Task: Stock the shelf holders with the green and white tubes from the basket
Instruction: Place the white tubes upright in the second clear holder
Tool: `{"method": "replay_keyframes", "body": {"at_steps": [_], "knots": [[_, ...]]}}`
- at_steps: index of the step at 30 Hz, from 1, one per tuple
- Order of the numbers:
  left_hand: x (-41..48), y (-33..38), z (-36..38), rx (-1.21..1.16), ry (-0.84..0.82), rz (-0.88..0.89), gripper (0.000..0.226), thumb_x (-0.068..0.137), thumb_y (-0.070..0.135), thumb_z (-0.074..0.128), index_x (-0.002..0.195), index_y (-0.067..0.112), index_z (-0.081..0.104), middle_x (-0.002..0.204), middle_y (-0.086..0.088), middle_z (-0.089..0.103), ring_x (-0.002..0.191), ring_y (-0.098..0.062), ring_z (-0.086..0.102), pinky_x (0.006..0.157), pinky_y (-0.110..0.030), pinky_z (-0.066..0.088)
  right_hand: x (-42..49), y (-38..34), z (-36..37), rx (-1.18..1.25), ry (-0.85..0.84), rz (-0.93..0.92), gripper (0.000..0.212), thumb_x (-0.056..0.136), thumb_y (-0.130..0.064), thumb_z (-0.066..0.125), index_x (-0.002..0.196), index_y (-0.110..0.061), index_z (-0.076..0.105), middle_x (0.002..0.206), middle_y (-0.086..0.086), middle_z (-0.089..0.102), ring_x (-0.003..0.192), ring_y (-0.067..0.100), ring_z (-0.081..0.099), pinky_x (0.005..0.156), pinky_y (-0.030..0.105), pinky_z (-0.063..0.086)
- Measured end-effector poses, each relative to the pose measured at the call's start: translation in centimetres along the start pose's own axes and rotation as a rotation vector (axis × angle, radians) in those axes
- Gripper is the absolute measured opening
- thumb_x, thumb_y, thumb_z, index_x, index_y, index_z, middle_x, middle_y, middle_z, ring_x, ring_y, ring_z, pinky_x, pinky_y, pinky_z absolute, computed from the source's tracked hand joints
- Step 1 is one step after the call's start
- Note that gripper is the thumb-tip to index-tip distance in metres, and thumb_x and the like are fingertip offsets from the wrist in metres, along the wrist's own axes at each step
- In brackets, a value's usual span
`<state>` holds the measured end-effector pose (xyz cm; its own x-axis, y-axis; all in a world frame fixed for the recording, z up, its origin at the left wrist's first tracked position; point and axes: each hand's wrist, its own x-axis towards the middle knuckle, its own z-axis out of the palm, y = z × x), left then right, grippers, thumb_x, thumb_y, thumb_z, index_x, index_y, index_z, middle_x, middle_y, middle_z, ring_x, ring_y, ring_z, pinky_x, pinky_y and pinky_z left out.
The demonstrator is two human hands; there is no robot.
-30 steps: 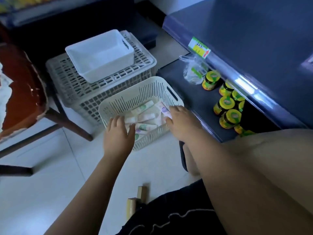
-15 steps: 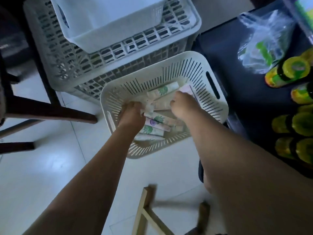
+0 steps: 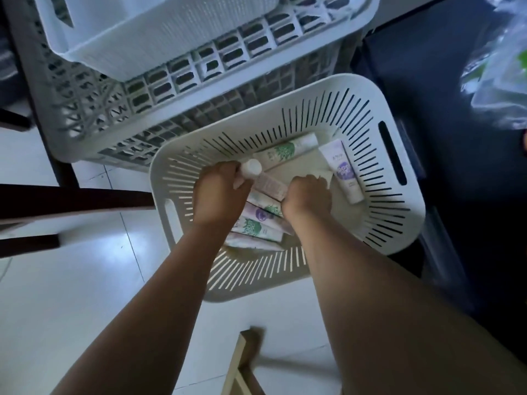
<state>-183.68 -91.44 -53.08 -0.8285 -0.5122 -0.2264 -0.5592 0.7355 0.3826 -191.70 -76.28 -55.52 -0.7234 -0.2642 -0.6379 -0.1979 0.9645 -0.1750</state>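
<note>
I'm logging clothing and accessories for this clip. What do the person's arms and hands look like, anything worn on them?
Nothing worn shows. The left hand and right hand are ungloved; no ring shows, though their undersides are hidden. The left forearm and right forearm are bare, with no sleeve, watch or bracelet in frame.

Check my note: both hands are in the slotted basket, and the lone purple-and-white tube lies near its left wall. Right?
Wrong side: in the head view the purple-and-white tube lies near the right wall of the basket. The left hand and right hand are both in it.
</note>
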Motion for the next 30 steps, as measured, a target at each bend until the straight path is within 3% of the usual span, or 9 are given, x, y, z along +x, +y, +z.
{"method": "replay_keyframes", "body": {"at_steps": [5, 7, 11, 14, 16, 18, 21, 26, 30], "knots": [[-2.9, 3.2, -4.4, -0.350, 0.138, -0.180, 0.046, 0.089, 0.033, 0.072, 0.131, 0.036, 0.053, 0.103, 0.012, 0.070, 0.090, -0.012, 0.069, 0.074, -0.028, 0.054, -1.0, 1.9, -0.7, 0.534, -0.082, 0.213, 0.028, 0.090, -0.029, 0.074, 0.106, -0.006, 0.071, 0.103, 0.011, 0.073, 0.095, 0.028, 0.071, 0.070, 0.031, 0.056], [-4.1, 4.3, -6.2, -0.616, 0.178, -0.250, 0.048, 0.089, 0.019, 0.070, 0.132, 0.034, 0.055, 0.103, 0.011, 0.070, 0.087, -0.006, 0.070, 0.075, -0.024, 0.057, -2.3, 2.7, -2.0, 0.767, -0.121, 0.301, 0.032, 0.086, -0.034, 0.079, 0.099, -0.007, 0.070, 0.095, 0.009, 0.074, 0.087, 0.025, 0.073, 0.074, 0.035, 0.061], [-6.1, 6.4, -8.8, -0.943, 0.182, -0.377, 0.036, 0.085, 0.001, 0.070, 0.117, 0.014, 0.059, 0.099, -0.007, 0.071, 0.084, -0.023, 0.074, 0.076, -0.038, 0.063, -5.8, 3.8, -5.0, 1.325, -0.197, 0.346, 0.028, 0.080, -0.025, 0.086, 0.096, -0.006, 0.072, 0.089, 0.011, 0.078, 0.083, 0.027, 0.077, 0.087, 0.046, 0.062], [-7.3, 8.7, -10.1, -1.152, 0.134, -0.481, 0.038, 0.080, -0.007, 0.072, 0.112, -0.005, 0.053, 0.096, -0.017, 0.067, 0.089, -0.034, 0.076, 0.079, -0.048, 0.064, -9.4, 4.2, -8.1, 1.592, -0.239, 0.197, 0.013, 0.090, -0.014, 0.075, 0.102, -0.009, 0.073, 0.091, 0.010, 0.079, 0.090, 0.027, 0.076, 0.088, 0.042, 0.062], [-8.0, 10.6, -11.1, -1.324, 0.072, -0.477, 0.029, 0.081, -0.008, 0.071, 0.097, 0.001, 0.048, 0.097, -0.022, 0.062, 0.097, -0.041, 0.073, 0.089, -0.051, 0.061, -11.9, 4.3, -10.0, 1.754, -0.256, 0.084, 0.015, 0.096, -0.011, 0.066, 0.110, -0.012, 0.072, 0.099, 0.012, 0.078, 0.094, 0.026, 0.074, 0.081, 0.036, 0.062], [-8.7, 12.3, -12.2, -1.433, 0.010, -0.451, 0.028, 0.080, -0.005, 0.068, 0.093, 0.009, 0.048, 0.103, -0.022, 0.062, 0.107, -0.038, 0.071, 0.093, -0.045, 0.059, -14.0, 4.4, -11.6, 1.853, -0.265, 0.030, 0.015, 0.098, -0.014, 0.061, 0.109, -0.013, 0.071, 0.105, 0.013, 0.073, 0.095, 0.025, 0.069, 0.076, 0.034, 0.061], [-9.9, 14.9, -14.3, -1.507, -0.101, -0.343, 0.045, 0.075, 0.002, 0.066, 0.119, 0.012, 0.060, 0.121, -0.017, 0.069, 0.113, -0.028, 0.070, 0.093, -0.038, 0.055, -16.8, 4.7, -14.0, 1.942, -0.221, 0.001, 0.020, 0.096, -0.014, 0.053, 0.108, -0.006, 0.065, 0.105, 0.020, 0.064, 0.083, 0.026, 0.064, 0.066, 0.029, 0.058], [-12.3, 19.2, -17.0, -1.561, -0.205, -0.140, 0.022, 0.091, -0.005, 0.059, 0.105, 0.010, 0.068, 0.106, -0.005, 0.076, 0.095, -0.016, 0.072, 0.091, -0.035, 0.051, -21.6, 6.0, -18.3, 1.996, -0.063, -0.117, 0.024, 0.094, -0.014, 0.044, 0.111, -0.004, 0.059, 0.092, 0.019, 0.058, 0.071, 0.025, 0.058, 0.065, 0.032, 0.050], [-13.8, 22.6, -18.3, -1.481, -0.184, 0.002, 0.024, 0.085, 0.002, 0.075, 0.108, 0.004, 0.067, 0.109, -0.014, 0.076, 0.095, -0.024, 0.070, 0.085, -0.042, 0.052, -24.6, 7.8, -20.4, 1.881, 0.159, -0.194, 0.034, 0.086, -0.033, 0.065, 0.107, -0.007, 0.060, 0.082, 0.009, 0.057, 0.065, 0.015, 0.053, 0.062, 0.028, 0.043]]}}
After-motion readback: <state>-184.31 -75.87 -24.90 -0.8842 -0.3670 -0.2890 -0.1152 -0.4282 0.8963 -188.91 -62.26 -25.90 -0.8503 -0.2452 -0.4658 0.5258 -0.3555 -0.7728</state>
